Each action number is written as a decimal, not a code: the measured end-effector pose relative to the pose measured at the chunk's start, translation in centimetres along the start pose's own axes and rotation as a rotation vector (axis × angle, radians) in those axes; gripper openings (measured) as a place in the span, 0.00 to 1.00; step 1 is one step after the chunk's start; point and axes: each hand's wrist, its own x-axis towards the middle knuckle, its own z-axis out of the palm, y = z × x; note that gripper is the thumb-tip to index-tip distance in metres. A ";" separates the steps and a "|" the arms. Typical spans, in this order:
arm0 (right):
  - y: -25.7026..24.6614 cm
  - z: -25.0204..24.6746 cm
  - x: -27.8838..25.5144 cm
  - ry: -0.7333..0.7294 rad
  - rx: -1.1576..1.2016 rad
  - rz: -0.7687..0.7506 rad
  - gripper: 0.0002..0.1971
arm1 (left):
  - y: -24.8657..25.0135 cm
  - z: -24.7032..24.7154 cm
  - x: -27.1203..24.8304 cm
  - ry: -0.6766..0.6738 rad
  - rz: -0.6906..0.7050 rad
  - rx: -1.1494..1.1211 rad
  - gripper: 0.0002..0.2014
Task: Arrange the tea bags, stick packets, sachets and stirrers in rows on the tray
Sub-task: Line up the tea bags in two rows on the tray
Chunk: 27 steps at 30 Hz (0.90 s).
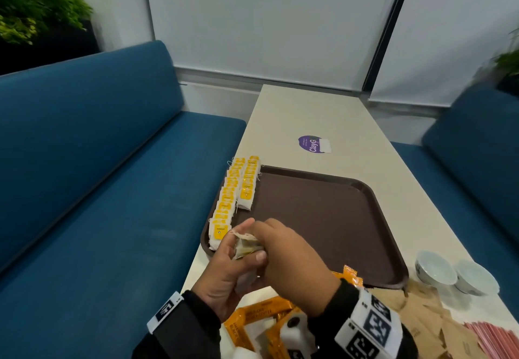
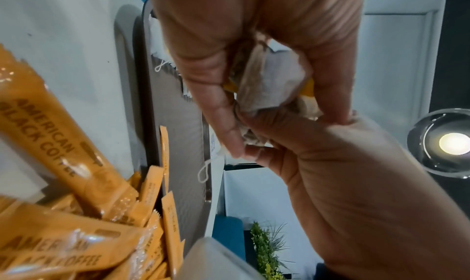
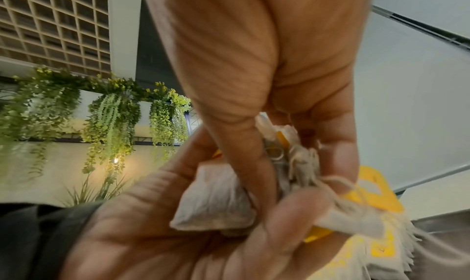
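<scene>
Readable stuff first: the orange sticks (image 2: 76, 155) piled by my wrists say "AMERICAN BLACK COFFEE", and the purple sticker (image 1: 310, 144) further up the table (image 1: 323, 111) reads "ClayG", the rest covered. The row bags (image 1: 234, 196) have yellow tags, print too small for me. They sit in two overlapping rows along the left edge of the brown tray (image 1: 337, 218). My left hand (image 1: 224, 271) and right hand (image 1: 292, 254) both pinch a bunch (image 2: 269, 83) of crumpled white bags with yellow tags over the tray's near-left corner. Brown sachets (image 1: 421, 308) and pink packets (image 1: 488, 336) lie right of me.
</scene>
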 end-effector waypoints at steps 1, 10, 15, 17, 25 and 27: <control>0.0 0.3 -0.3 0.003 0.022 0.002 0.24 | -0.1 0.3 -0.2 0.025 0.016 0.007 0.32; 2.1 0.3 -2.4 0.063 0.464 0.104 0.37 | -1.4 0.0 0.0 0.061 -0.026 -0.041 0.21; 3.0 0.0 -2.9 0.097 0.521 0.137 0.32 | -1.5 0.6 0.1 0.071 -0.070 -0.030 0.18; 3.1 -0.1 -3.0 0.099 0.506 0.139 0.30 | -1.6 0.7 0.1 0.081 -0.084 -0.013 0.17; 4.7 0.3 -3.4 0.033 0.529 0.315 0.21 | -1.3 0.8 -0.2 0.128 -0.112 0.017 0.17; 5.2 0.1 -3.5 -0.037 0.613 0.345 0.16 | -1.0 1.1 0.1 0.120 -0.115 0.036 0.17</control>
